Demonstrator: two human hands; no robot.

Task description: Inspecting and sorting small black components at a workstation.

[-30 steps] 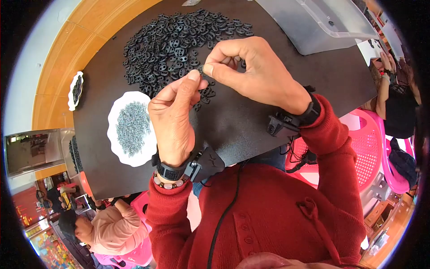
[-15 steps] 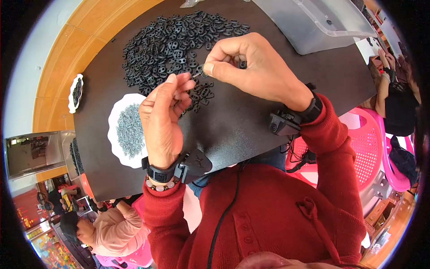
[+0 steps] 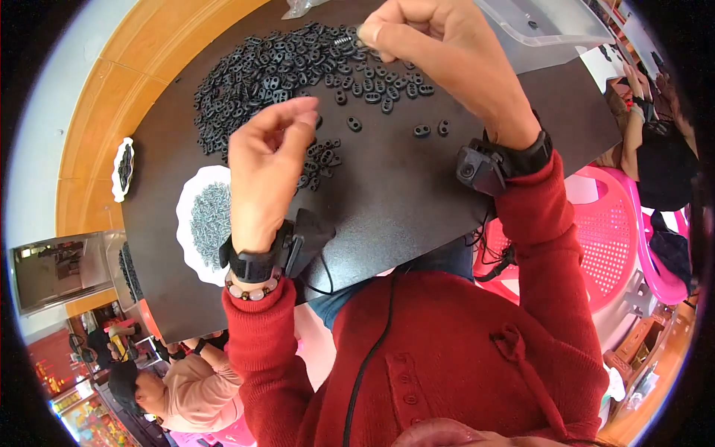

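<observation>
My right hand [image 3: 439, 56] is raised over the far side of a heap of small black plastic parts [image 3: 261, 71], its thumb and forefinger pinched on one small part [image 3: 347, 37] just above the heap. My left hand [image 3: 264, 171] hovers nearer to me, above a few loose black parts [image 3: 322, 158]. Its fingertips are curled together and I see nothing between them. To its left stands a white plate [image 3: 186, 194] of small grey metal springs [image 3: 210, 223]. Both wrists carry black bands with small devices.
Everything lies on a dark board [image 3: 387, 201] on an orange table [image 3: 89, 134]. A clear plastic box [image 3: 551, 22] stands at the far right, a small white dish [image 3: 123, 167] of black parts at the left edge. Pink chair [image 3: 618, 231] on my right; other people sit lower left [image 3: 171, 395] and right [image 3: 655, 127].
My hands, joined over the loose parts a second ago, have separated. The right hand moved away toward the far side of the heap with a part; the left stayed back and curled.
</observation>
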